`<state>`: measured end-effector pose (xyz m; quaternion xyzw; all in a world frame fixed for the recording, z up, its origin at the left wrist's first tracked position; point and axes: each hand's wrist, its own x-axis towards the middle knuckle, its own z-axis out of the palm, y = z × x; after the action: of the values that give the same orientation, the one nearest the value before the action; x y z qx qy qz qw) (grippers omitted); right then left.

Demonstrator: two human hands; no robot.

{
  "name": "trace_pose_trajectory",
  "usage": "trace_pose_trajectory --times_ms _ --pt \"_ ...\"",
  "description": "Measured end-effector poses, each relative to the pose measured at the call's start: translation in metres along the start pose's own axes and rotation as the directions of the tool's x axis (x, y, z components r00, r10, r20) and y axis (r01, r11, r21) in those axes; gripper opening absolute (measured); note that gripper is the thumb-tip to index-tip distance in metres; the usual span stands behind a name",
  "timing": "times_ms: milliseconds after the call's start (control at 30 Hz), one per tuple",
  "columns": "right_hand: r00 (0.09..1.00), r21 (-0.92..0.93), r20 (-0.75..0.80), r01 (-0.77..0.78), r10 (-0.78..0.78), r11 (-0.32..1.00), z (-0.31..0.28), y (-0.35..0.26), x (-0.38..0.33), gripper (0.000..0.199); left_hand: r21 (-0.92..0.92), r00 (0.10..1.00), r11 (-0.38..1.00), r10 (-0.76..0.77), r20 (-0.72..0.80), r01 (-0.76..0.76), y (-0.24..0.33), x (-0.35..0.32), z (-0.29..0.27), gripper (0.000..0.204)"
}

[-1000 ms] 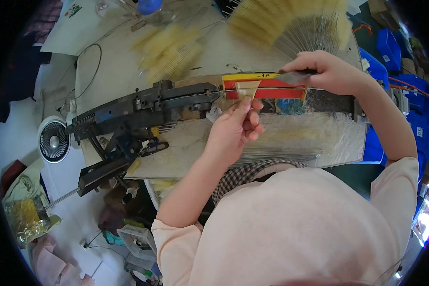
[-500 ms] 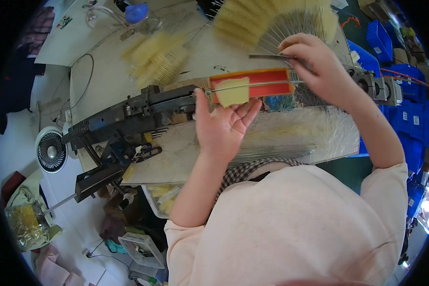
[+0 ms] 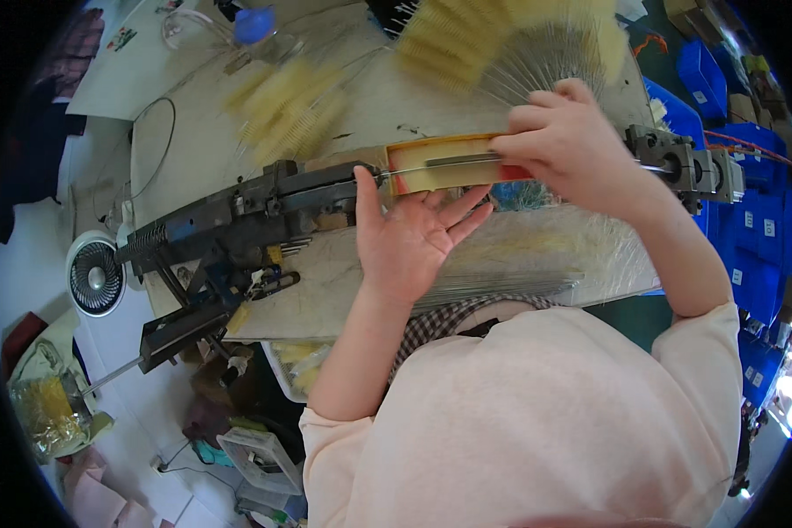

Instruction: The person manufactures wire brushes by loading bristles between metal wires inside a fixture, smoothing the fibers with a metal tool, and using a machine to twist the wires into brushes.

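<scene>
A shallow red tray with an orange-yellow rim [image 3: 444, 139] sits at the end of a dark metal fixture [image 3: 299, 187]. Pale yellow bristle material [image 3: 414, 158] covers most of its visible floor. Thin wire runs lengthwise over the tray. My right hand [image 3: 572, 150] is closed on a flat, dark grey metal strip [image 3: 458, 160], which lies along the wire above the bristles. That hand covers the tray's right part. My left hand [image 3: 414, 238] is open, palm up with fingers spread, at the tray's near edge; its fingertips are partly hidden under the tray.
Fanned yellow brushes with wire stems [image 3: 537, 53] lie at the back, and another yellow bunch [image 3: 299, 106] farther left. Metal clamp blocks [image 3: 686, 158] stand right of the tray. Long thin wires [image 3: 502, 283] lie near the front edge. A small fan [image 3: 97, 275] stands at left.
My right hand has brought the metal strip down and left onto the tray. The yellow bristles now spread over more of the red floor. My left hand has opened wider, shifting slightly left.
</scene>
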<state>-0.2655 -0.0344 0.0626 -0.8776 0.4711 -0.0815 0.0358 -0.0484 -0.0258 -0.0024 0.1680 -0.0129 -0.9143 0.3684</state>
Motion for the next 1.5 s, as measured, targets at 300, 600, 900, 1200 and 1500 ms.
trace_pose_trajectory --times_ms 300,600,900,1200,1500 --pt "0.993 0.000 0.119 0.025 -0.025 1.000 -0.001 -0.002 0.005 0.015 0.102 0.999 0.995 0.014 -0.036 -0.010 0.002 0.001 0.001 0.082" --pt "0.988 -0.113 0.100 0.131 -0.120 0.985 0.007 -0.020 0.027 0.015 0.142 0.999 0.989 0.038 -0.037 -0.033 0.000 0.003 0.000 0.081" --pt "0.974 -0.089 -0.124 0.180 -0.190 0.980 0.016 -0.039 0.000 0.030 -0.070 0.996 0.997 0.022 0.085 -0.016 -0.002 0.004 -0.020 0.081" --pt "0.983 -0.024 -0.171 0.064 -0.067 0.998 0.003 -0.017 0.017 0.014 0.119 0.996 0.991 0.072 -0.054 -0.066 -0.003 0.001 0.003 0.083" --pt "0.993 -0.048 -0.048 0.104 -0.106 0.993 0.004 0.004 0.005 0.011 0.150 0.995 0.988 0.057 -0.084 -0.044 -0.001 0.002 0.005 0.086"
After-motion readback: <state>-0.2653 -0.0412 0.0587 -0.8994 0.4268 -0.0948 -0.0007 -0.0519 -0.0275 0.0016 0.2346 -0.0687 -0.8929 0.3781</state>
